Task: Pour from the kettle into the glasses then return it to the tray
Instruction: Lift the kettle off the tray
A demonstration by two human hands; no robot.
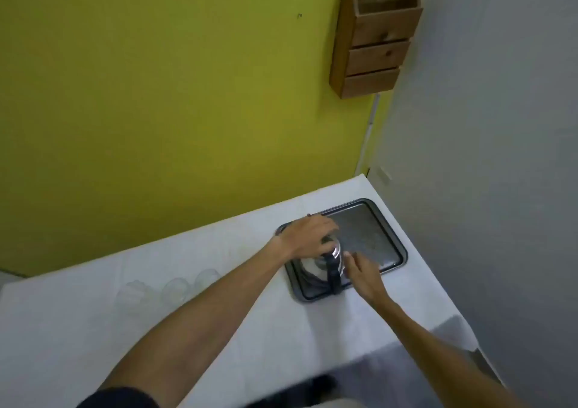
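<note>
Kettle on tray; glasses left of tray.

This looks like a small corner of a home, perhaps a kitchen. A white counter stands against a yellow-green wall, a small wooden drawer unit hangs there, and a dark serving tray with a steel kettle lies on the counter.

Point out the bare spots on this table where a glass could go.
Bare: the tray's far half beyond the kettle, and the cloth nearer than the three glasses. Crowded: the tray's near end, where left hand and right hand meet the kettle.
</note>
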